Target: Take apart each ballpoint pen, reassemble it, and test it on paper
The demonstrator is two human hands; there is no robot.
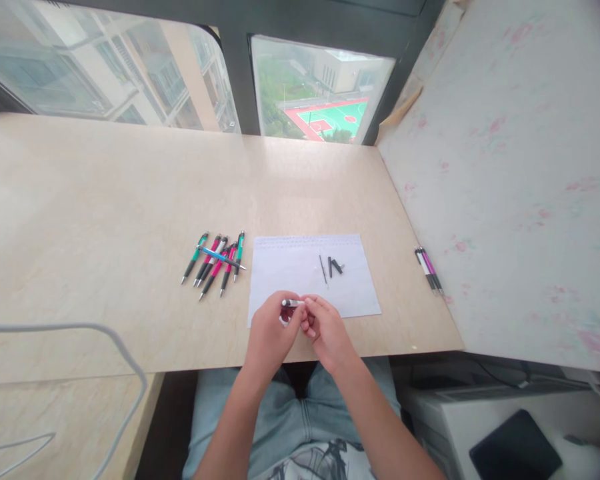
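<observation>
My left hand (271, 327) and my right hand (324, 328) meet over the near edge of a white paper sheet (300, 267). Between their pinched fingers is a white pen barrel (293, 303) with a dark tip, lying sideways. Both hands are closed on it. On the sheet beyond my hands lie small dark pen parts (335, 266) and a thin refill (323, 269). Left of the sheet is a pile of several coloured pens (216, 262), teal, pink and blue.
The light wooden desk (105, 220) runs to windows at the back. Two more pens (429, 269) lie at its right edge against a pale stained wall panel (520, 173). A grey cable (125, 360) loops at near left. A white box with a black pad (515, 450) sits at lower right.
</observation>
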